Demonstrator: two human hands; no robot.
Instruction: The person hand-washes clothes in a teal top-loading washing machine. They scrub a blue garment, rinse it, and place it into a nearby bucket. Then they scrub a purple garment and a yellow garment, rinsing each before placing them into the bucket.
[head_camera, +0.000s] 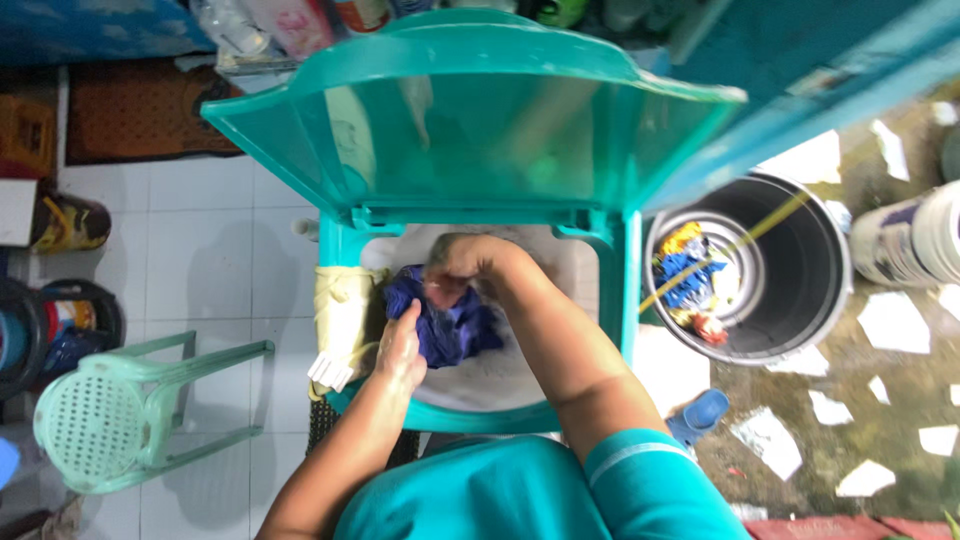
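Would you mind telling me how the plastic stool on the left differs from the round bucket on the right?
The stool is pale green, lies tipped on its side and holds nothing; the bucket is dark grey, stands upright and holds colourful cloth. The stool's seat is perforated; the bucket's wall is solid. Both sit on the floor.

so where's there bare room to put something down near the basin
Bare white floor tiles lie between the teal stand and the pale green chair. Inside the white basin, both hands, left hand and right hand, crowd the blue cloth; only the rim stays free. The grey bucket already holds clothes.
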